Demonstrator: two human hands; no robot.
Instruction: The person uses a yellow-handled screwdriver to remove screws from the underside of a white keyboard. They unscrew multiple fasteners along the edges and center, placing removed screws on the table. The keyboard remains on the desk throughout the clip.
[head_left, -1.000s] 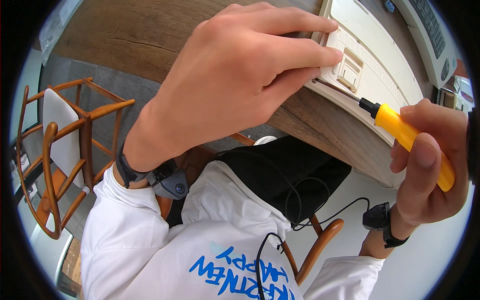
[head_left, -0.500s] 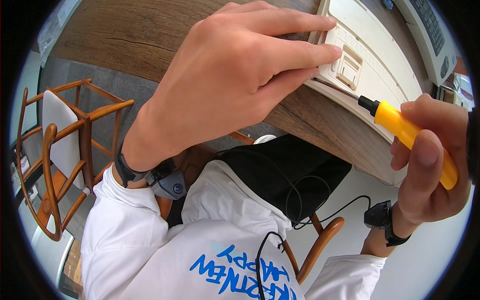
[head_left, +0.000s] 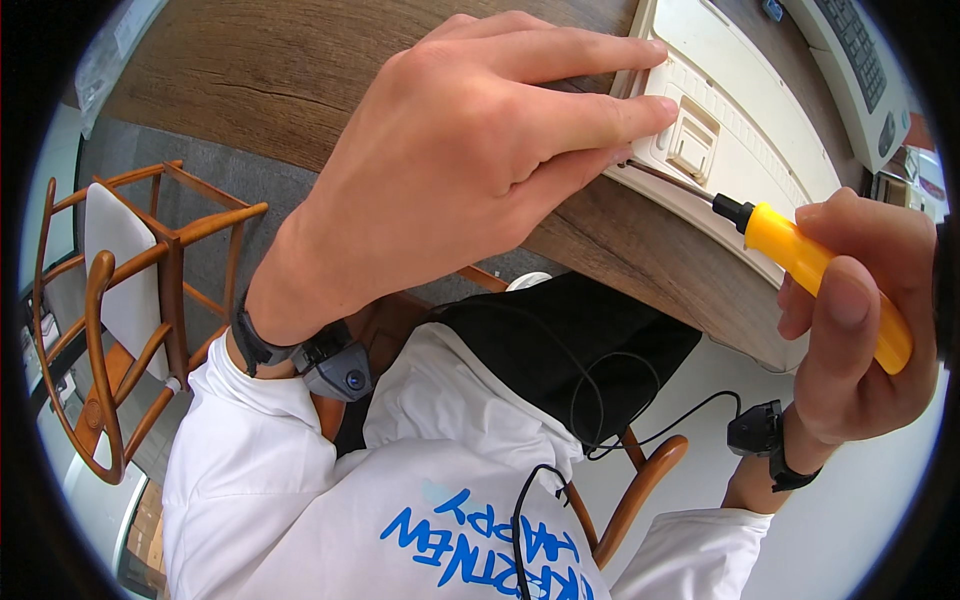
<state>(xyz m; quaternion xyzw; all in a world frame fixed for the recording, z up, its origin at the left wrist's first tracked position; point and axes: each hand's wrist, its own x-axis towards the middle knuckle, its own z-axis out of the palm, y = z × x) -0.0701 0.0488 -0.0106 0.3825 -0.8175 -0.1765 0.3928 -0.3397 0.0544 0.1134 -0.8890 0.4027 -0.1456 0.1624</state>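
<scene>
A cream plastic keyboard (head_left: 765, 135) lies underside up on the wooden table, with a recessed foot (head_left: 692, 140) near its corner. My left hand (head_left: 490, 120) grips that corner; two long fingers rest on the casing and a lower digit meets the edge. In my right hand (head_left: 865, 320) is a yellow-handled screwdriver (head_left: 790, 245), its fingers wrapped round the handle. The thin shaft slants toward the keyboard's near edge, and its tip meets the edge beside my left fingertips. Exactly what the tip touches is too small to tell.
A second keyboard (head_left: 850, 50) with dark keys lies at the far right of the wooden table (head_left: 230, 75). Clear plastic wrapping (head_left: 105, 65) is at the far left. A wooden chair (head_left: 165, 240) stands on the floor to the left. A black cable (head_left: 690, 408) loops near my right wrist.
The keyboard and the screwdriver have shifted slightly left, and my left fingers have moved a little with them. Both hands keep their hold.
</scene>
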